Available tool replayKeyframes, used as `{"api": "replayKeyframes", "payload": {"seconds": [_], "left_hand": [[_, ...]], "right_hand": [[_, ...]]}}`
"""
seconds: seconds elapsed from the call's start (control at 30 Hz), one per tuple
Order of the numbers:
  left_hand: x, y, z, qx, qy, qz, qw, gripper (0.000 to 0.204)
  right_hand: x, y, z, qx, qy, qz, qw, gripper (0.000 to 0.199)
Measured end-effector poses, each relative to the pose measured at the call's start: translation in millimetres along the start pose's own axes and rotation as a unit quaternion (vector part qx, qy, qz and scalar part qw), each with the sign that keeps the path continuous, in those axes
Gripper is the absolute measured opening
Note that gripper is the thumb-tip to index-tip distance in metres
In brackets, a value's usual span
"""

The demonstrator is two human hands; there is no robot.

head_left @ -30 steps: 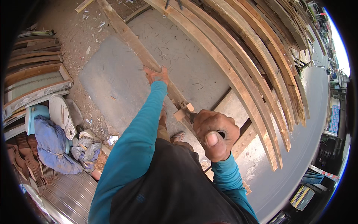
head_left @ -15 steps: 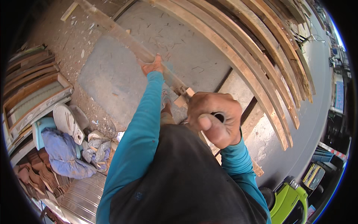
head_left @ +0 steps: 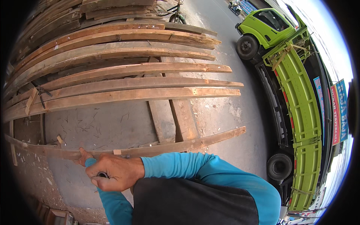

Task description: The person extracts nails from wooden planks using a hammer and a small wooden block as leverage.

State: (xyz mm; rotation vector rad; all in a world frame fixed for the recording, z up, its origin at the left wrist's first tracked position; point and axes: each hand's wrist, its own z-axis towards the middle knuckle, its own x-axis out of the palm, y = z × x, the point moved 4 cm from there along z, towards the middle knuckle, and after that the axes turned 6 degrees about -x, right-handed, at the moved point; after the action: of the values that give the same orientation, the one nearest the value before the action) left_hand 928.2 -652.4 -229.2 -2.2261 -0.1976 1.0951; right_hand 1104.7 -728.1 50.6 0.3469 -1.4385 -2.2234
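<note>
A long wooden beam [head_left: 176, 147] runs across in front of me, its right end angled upward in view. My left hand [head_left: 84, 155] is closed on this beam, partly hidden behind my right hand. Nearer to me, my right hand [head_left: 114, 174] makes a fist around a tool with a round, hollow dark end [head_left: 102, 174]; the rest of it is hidden, so its kind cannot be made out. A small pale wood block [head_left: 117, 152] sits at the beam just beyond my right hand.
Several long beams [head_left: 131, 69] lie side by side farther off, resting on crosswise timbers [head_left: 183, 116]. More boards [head_left: 116, 11] are piled behind them. On the road at right stands a green truck [head_left: 303, 123]. Debris lies on the ground at lower left.
My view has swung to the right, bringing the road and the whole truck into sight. Both hands now appear farther left. The left still grips the beam and the right remains closed on its tool.
</note>
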Motion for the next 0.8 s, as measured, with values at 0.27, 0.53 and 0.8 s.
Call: {"api": "replayKeyframes", "payload": {"seconds": [0.27,0.53,0.8], "left_hand": [[-4.5,-30.5,-67.3,-0.005,-0.006,-0.028,1.000,0.111],[-67.4,12.7,1.9,-0.008,0.007,-0.095,0.995,0.112],[-93.9,64.9,7.2,-0.032,-0.079,-0.133,0.988,0.091]], "right_hand": [[-42.6,116.5,-22.2,0.096,-0.089,0.013,0.991,0.031],[43.2,57.7,12.6,-0.024,-0.083,-0.048,0.995,0.033],[80.3,56.1,-31.5,0.025,-0.086,-0.007,0.996,0.032]]}}
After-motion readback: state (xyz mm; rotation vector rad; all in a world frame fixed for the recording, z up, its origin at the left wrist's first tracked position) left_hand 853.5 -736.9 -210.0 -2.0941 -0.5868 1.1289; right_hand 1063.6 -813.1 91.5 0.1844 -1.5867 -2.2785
